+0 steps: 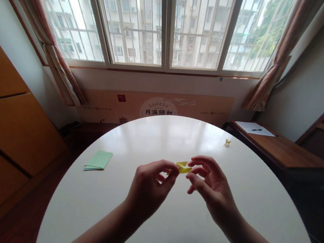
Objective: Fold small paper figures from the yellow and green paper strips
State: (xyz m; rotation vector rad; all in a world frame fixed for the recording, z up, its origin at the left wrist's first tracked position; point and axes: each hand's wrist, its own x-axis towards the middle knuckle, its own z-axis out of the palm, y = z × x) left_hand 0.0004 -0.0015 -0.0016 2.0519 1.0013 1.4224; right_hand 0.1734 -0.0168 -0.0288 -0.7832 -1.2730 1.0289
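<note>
My left hand (155,179) pinches the left end of a small yellow folded paper (184,167) between thumb and forefinger, above the table. At the paper's right end is my right hand (209,180), its fingers curved and apart. Its fingertips come very close to the paper; whether one touches it I cannot tell. Part of the paper's left end is hidden by my left fingers.
Green paper sheets (99,160) lie stacked on the left of the round white table (154,231). A small yellow folded paper piece (228,142) stands at the far right. Beyond the table's right edge is a wooden surface (297,152) with white paper (246,127) and a dark pen.
</note>
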